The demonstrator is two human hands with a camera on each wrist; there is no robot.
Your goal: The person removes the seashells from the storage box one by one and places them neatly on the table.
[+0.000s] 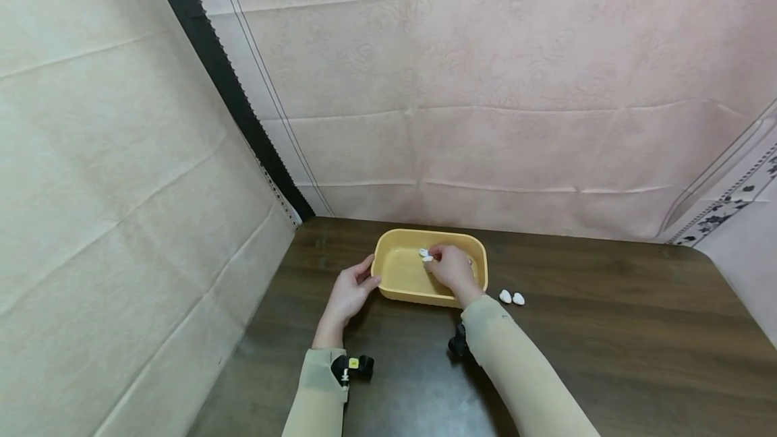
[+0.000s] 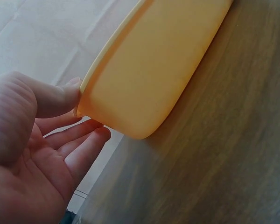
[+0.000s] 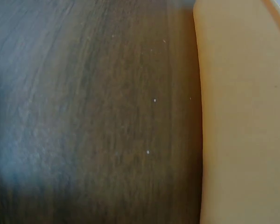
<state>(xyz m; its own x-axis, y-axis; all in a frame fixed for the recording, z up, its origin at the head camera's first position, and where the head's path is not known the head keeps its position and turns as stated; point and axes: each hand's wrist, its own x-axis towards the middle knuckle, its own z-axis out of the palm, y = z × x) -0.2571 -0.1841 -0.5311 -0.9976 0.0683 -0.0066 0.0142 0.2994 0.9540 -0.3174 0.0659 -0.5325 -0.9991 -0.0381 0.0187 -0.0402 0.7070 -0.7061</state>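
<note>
A shallow yellow plastic tray (image 1: pixel 400 282) with rounded corners rests on the dark wooden table. At its left end my left hand (image 1: pixel 353 288) holds the rim, thumb on the near side and fingers round the end wall. The left wrist view shows the thumb (image 2: pixel 60 99) against the rim of the tray (image 2: pixel 144 79). Inside the tray, my right hand (image 1: pixel 452 267) reaches down with bent fingers, pinching a small white piece (image 1: pixel 427 259) at the fingertips. Another white piece (image 1: pixel 423 252) lies right beside it. The right wrist view shows only the tray's outer wall (image 3: pixel 242 116) and table.
Two small white rounded pieces (image 1: pixel 512 297) lie on the table (image 1: pixel 607 329) just right of the tray. Pale cloth walls (image 1: pixel 485 86) rise behind the table and on its left side. A black wrist mount (image 1: pixel 459 342) hangs under the right sleeve.
</note>
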